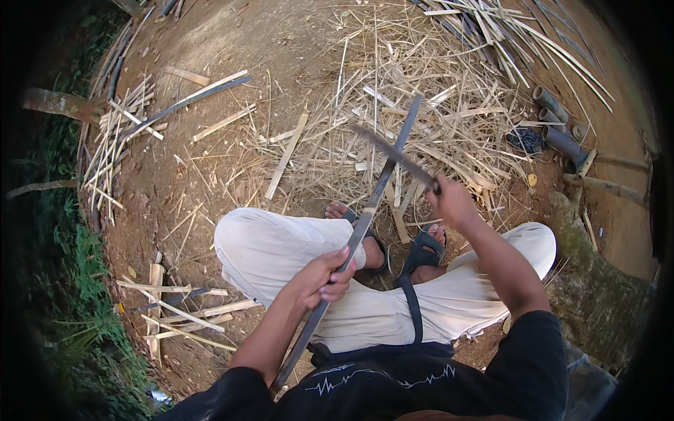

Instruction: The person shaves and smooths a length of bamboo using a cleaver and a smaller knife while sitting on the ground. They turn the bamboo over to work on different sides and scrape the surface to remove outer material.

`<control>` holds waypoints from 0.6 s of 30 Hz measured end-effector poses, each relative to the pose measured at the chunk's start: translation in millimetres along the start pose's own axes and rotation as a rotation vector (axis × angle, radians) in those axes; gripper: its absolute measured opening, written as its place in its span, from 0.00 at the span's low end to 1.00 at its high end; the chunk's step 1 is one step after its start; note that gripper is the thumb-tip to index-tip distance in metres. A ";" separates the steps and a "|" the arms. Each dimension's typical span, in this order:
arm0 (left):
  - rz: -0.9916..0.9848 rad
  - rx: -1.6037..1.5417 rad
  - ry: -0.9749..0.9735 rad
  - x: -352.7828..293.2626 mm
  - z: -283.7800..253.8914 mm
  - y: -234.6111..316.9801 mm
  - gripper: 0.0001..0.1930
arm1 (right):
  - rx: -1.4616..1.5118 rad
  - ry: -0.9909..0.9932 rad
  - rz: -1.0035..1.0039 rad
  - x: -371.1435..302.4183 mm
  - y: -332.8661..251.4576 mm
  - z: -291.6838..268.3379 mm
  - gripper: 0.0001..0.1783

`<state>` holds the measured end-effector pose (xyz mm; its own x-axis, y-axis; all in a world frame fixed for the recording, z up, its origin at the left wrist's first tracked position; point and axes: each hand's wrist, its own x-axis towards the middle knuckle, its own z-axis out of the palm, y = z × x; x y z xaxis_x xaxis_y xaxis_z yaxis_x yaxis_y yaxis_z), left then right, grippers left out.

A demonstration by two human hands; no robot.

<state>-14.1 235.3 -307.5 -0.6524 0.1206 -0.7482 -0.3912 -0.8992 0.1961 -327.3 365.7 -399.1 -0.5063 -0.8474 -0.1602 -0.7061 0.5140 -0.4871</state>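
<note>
Two hands are working at centre frame: the left hand (324,275) is gripping a long dark bamboo strip (365,223), its lower end disappearing behind the forearm, while the right hand (453,202) is closing around a motion-blurred knife (394,153).

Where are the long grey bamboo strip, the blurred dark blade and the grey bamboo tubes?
long grey bamboo strip (382,179), head view, mid-length.
blurred dark blade (393,151), head view, mid-blade.
grey bamboo tubes (562,140), head view, the largest tube's side.
</note>
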 end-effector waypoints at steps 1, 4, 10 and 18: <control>-0.007 -0.036 -0.004 -7.3 -0.6 -4.9 0.19 | -0.030 0.017 0.000 6.3 2.9 -3.9 0.14; -0.021 -0.118 -0.035 -23.0 -6.2 -18.8 0.20 | -0.095 0.073 -0.259 -7.6 -10.9 -5.6 0.14; -0.018 -0.199 -0.049 -77.4 -12.3 -44.1 0.19 | -0.027 0.180 -0.136 5.4 12.0 -13.7 0.13; -0.040 -0.251 -0.070 -90.7 -14.4 -79.4 0.19 | -0.113 0.172 -0.302 -5.7 -6.3 -23.8 0.14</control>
<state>85.5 289.7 -264.3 -0.6862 0.1786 -0.7051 -0.2496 -0.9684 -0.0023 -331.8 370.5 -374.7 -0.3356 -0.9333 0.1280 -0.8819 0.2635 -0.3910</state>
